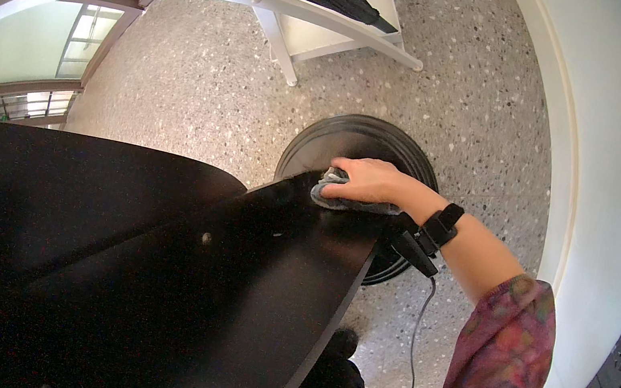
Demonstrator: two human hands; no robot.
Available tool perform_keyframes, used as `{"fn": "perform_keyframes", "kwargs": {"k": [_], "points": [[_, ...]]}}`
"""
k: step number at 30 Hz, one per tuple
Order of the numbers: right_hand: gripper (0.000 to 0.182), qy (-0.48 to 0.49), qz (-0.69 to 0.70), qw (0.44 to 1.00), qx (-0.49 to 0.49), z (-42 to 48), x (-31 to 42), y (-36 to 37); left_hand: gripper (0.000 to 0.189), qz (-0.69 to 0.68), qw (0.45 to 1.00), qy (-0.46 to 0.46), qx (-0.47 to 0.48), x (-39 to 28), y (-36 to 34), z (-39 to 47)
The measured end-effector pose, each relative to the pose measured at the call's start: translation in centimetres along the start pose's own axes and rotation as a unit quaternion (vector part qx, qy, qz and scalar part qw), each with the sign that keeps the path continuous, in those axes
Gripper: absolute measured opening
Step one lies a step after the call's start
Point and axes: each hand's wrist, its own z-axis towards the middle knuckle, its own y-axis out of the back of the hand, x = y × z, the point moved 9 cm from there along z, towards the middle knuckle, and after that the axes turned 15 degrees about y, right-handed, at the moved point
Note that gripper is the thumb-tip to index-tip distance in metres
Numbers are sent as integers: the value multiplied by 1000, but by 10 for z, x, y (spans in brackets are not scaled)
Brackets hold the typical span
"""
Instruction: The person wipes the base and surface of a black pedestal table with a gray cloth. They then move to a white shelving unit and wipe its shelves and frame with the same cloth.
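Note:
My right hand [367, 182] is closed around a crumpled grey cloth [340, 197], which lies against the far right end of a glossy black board or tabletop [250, 270]. My fingertips bend over the cloth near the board's edge. A black strap with a small device [440, 230] is worn on the wrist. Below the hand, a round, ridged black base [349, 139] rests on the floor. My left hand is out of view.
A white folding frame [280, 3] with dark fabric stands beyond the board. The pale wall [610, 150] runs along the right, with black sockets [610, 375] low down. A thin cable [416, 345] hangs over the speckled floor [195, 78].

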Motion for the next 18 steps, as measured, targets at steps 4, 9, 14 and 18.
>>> {"fn": "perform_keyframes", "kwargs": {"k": [4,9,14,18], "points": [[33,53,-104,993,-11,-4,12,14,25,-3,1000,8,-1,4,0,-3],[17,279,-423,837,-208,-27,72,38,26,-7,1000,11,-2,3,-2,-3],[8,313,-433,822,-198,-16,90,21,26,-6,1000,14,-1,5,-1,-4],[28,123,-303,944,-40,9,44,5,26,-6,1000,16,-3,5,-1,-5]]}}
